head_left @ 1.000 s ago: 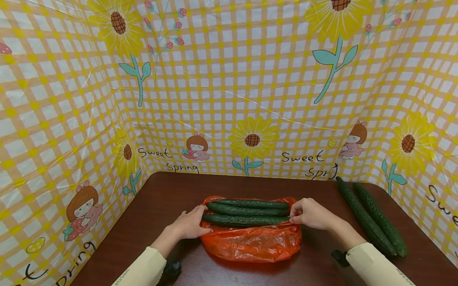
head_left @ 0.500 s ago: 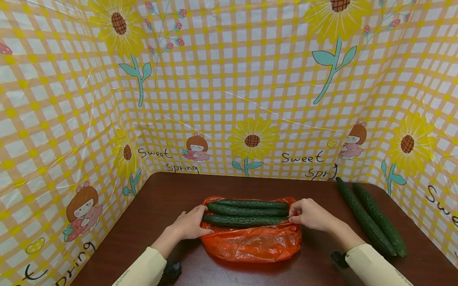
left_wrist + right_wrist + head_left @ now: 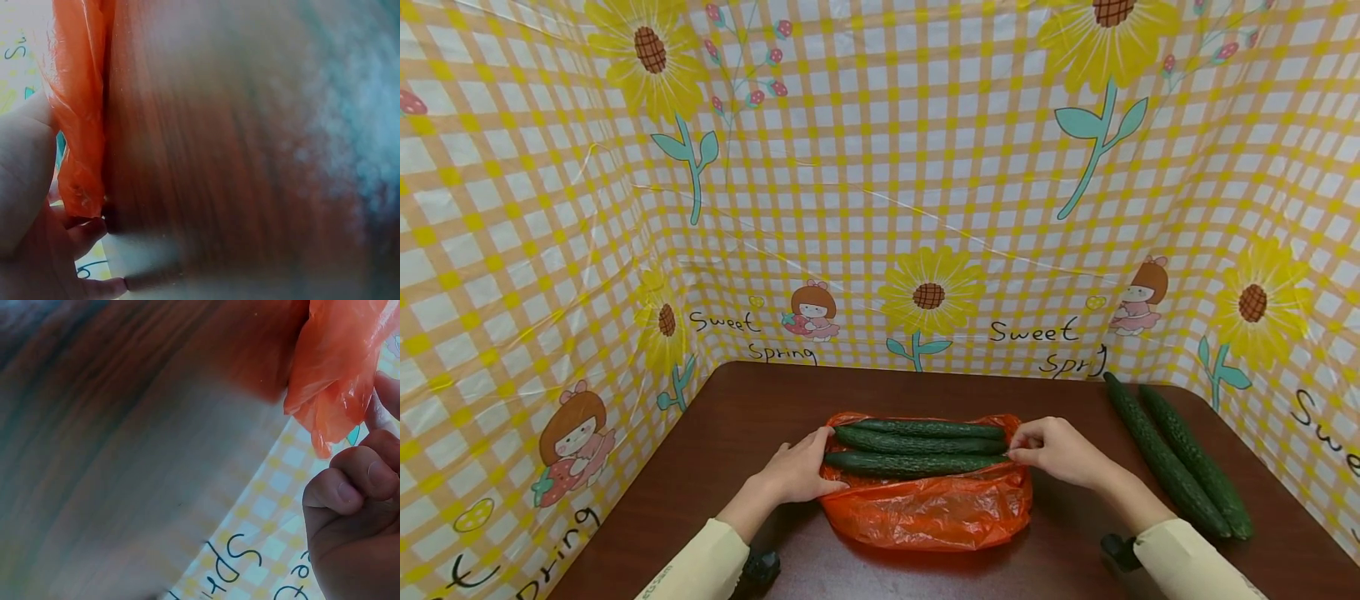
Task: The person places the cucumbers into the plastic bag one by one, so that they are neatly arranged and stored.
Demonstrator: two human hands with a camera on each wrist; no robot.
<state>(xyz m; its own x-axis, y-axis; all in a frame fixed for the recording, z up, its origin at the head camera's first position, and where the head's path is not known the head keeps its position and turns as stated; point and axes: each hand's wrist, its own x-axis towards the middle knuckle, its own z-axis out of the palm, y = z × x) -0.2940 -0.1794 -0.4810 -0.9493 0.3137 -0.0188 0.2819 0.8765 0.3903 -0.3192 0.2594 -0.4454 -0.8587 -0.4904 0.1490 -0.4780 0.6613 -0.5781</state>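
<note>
A red-orange plastic bag (image 3: 925,512) lies on the table with its mouth facing up. Inside it, three dark green cucumbers (image 3: 917,463) lie side by side and show through the opening. My left hand (image 3: 795,469) holds the bag's left end, thumb on the near side. In the left wrist view, the fingers (image 3: 87,237) reach past the bag's lower end. At the bag's right end, my right hand (image 3: 1058,450) pinches the rim near the cucumber tips. Its other fingers (image 3: 350,481) are curled beside the bag in the right wrist view.
Two more cucumbers (image 3: 1165,454) lie lengthwise on the right of the dark brown table (image 3: 745,400). A checked, flowered cloth (image 3: 850,208) stands as walls at the back and both sides. Black wrist devices (image 3: 1122,552) sit under the sleeves.
My right hand has shifted slightly to the right at the bag's rim. The left hand, the bag and the cucumbers look nearly the same.
</note>
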